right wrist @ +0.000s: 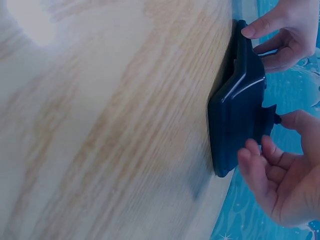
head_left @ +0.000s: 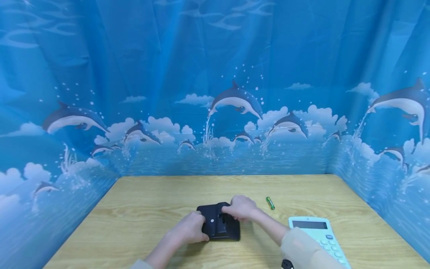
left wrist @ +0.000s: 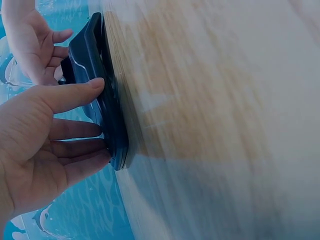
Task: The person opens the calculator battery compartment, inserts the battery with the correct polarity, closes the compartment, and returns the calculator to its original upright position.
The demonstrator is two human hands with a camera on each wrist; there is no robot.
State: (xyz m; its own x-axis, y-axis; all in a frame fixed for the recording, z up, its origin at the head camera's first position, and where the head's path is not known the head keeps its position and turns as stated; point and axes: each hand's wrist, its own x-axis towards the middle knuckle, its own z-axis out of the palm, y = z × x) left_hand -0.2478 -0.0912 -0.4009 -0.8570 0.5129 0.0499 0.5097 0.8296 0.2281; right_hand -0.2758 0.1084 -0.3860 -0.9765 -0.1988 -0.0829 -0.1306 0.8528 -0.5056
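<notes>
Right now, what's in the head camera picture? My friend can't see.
A left hand and right hand hold a black case at a wooden table. A battery and calculator lie to the right; behind, a dolphin curtain.

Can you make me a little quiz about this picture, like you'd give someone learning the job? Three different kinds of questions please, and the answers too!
1. True or false: the left hand and the right hand are both touching the black case.

2. Pick one. In the head view, where is the calculator?
A) Left of the black case
B) On top of the black case
C) Right of the black case

3. Fill in the blank: the small green ____ lies on the table, beyond the calculator.

Key:
1. True
2. C
3. battery
</notes>
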